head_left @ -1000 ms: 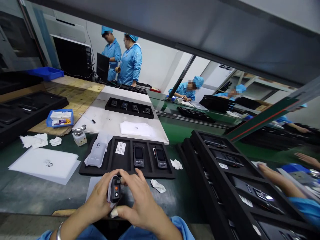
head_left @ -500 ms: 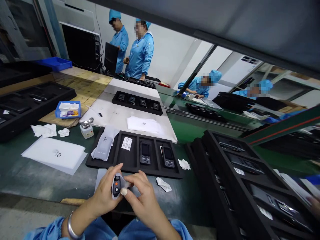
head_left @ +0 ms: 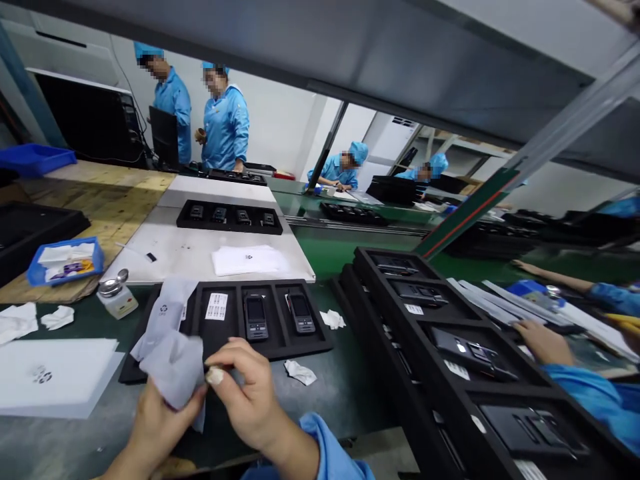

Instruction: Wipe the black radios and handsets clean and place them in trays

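Observation:
My left hand (head_left: pixel 150 423) is closed around a small black device wrapped in a grey-white foam bag (head_left: pixel 173 367); the device itself is hidden by the bag. My right hand (head_left: pixel 245 393) pinches the bag's edge with thumb and forefinger. Just beyond both hands lies a black foam tray (head_left: pixel 325 343) with two black handsets (head_left: pixel 255 315), a label card (head_left: pixel 216 306) and a bagged device (head_left: pixel 167 307) in its slots.
A stack of white foam sheets (head_left: pixel 50 373) lies at the left, with a solvent bottle (head_left: pixel 116 297), crumpled wipes (head_left: pixel 57 317) and a blue bin (head_left: pixel 65 260) behind it. Stacked black trays (head_left: pixel 450 347) stand at the right, beside a co-worker's hand (head_left: pixel 543 340). Other people work farther back.
The foam bag has come up over the device, so its orange button no longer shows. My view has swung right and both hands sit lower left in it.

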`<state>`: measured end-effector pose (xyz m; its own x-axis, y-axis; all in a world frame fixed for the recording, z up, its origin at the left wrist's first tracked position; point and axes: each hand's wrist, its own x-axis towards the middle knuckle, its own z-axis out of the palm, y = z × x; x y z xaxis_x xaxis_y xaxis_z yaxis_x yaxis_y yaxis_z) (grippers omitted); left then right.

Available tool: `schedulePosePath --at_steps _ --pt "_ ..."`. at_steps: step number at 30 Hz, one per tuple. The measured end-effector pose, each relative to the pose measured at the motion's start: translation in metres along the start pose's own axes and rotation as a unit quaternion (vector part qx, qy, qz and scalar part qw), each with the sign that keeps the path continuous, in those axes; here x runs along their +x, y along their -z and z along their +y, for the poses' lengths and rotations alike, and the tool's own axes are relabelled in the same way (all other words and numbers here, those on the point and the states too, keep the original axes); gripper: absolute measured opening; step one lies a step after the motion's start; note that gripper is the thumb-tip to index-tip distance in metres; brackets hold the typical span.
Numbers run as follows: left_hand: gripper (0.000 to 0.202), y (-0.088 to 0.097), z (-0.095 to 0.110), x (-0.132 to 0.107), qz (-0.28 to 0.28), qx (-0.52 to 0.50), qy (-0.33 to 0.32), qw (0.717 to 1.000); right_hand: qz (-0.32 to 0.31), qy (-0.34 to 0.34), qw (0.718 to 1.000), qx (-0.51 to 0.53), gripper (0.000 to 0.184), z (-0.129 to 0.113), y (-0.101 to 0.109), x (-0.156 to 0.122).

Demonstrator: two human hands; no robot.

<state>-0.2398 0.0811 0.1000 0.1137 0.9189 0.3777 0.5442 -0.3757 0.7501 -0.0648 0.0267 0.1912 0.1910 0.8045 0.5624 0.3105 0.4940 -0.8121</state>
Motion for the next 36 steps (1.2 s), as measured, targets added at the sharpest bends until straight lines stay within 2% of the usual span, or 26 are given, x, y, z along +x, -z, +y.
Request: schedulePosePath --at_steps 2,4,6,8,11,14,16,18,20,22,24,26,29,32,34,36 --pt "0.069 0.001 0.018 0.028 -0.040 0.046 0.054 0.997 0.040 -0.027 0.997 -0.066 0.013 0.024 0.021 -0.026" --pt "0.077 -0.001 0.039 0.062 -0.096 0.094 0.086 0.987 0.077 -0.060 0.986 -0.133 0.015 0.051 0.048 -0.061" --pt "0.088 -0.009 0.054 0.098 -0.149 0.158 0.102 0.971 0.097 -0.068 0.974 -0.194 0.016 0.077 0.075 -0.095" --pt "0.094 -0.025 0.062 0.130 -0.213 0.215 0.102 0.948 0.121 -0.059 0.962 -0.237 0.017 0.094 0.098 -0.124" --pt "0.094 -0.057 0.061 0.160 -0.258 0.261 0.099 0.925 0.123 -0.068 0.954 -0.264 0.017 0.104 0.116 -0.149" --pt "0.094 -0.080 0.059 0.170 -0.259 0.286 0.095 0.918 0.109 -0.087 0.954 -0.265 0.020 0.103 0.119 -0.154" --pt "0.090 -0.085 0.061 0.167 -0.246 0.308 0.087 0.915 0.099 -0.092 0.957 -0.256 0.021 0.102 0.121 -0.153" --pt "0.082 -0.084 0.063 0.153 -0.213 0.327 0.054 0.919 0.103 -0.090 0.957 -0.254 0.023 0.102 0.127 -0.150" --pt "0.068 -0.083 0.064 0.128 -0.167 0.321 -0.039 0.931 0.121 -0.083 0.949 -0.278 0.025 0.102 0.137 -0.145" --pt "0.051 -0.088 0.063 0.093 -0.145 0.274 -0.185 0.932 0.124 -0.073 0.932 -0.332 0.028 0.103 0.147 -0.135" --pt "0.041 -0.099 0.060 0.058 -0.176 0.229 -0.300 0.909 0.082 -0.067 0.913 -0.395 0.031 0.104 0.153 -0.125" --pt "0.042 -0.113 0.057 0.029 -0.184 0.223 -0.360 0.887 0.008 -0.068 0.899 -0.433 0.031 0.106 0.155 -0.116" --pt "0.053 -0.129 0.051 0.009 -0.176 0.232 -0.377 0.879 -0.071 -0.069 0.905 -0.414 0.031 0.107 0.156 -0.110" --pt "0.058 -0.134 0.047 0.007 -0.178 0.233 -0.368 0.883 -0.061 -0.060 0.930 -0.357 0.030 0.105 0.161 -0.096" --pt "0.059 -0.134 0.046 0.008 -0.179 0.226 -0.361 0.887 -0.035 -0.052 0.939 -0.339 0.032 0.105 0.159 -0.068" --pt "0.061 -0.133 0.045 0.010 -0.181 0.215 -0.361 0.889 -0.028 -0.028 0.937 -0.348 0.037 0.112 0.147 -0.027"
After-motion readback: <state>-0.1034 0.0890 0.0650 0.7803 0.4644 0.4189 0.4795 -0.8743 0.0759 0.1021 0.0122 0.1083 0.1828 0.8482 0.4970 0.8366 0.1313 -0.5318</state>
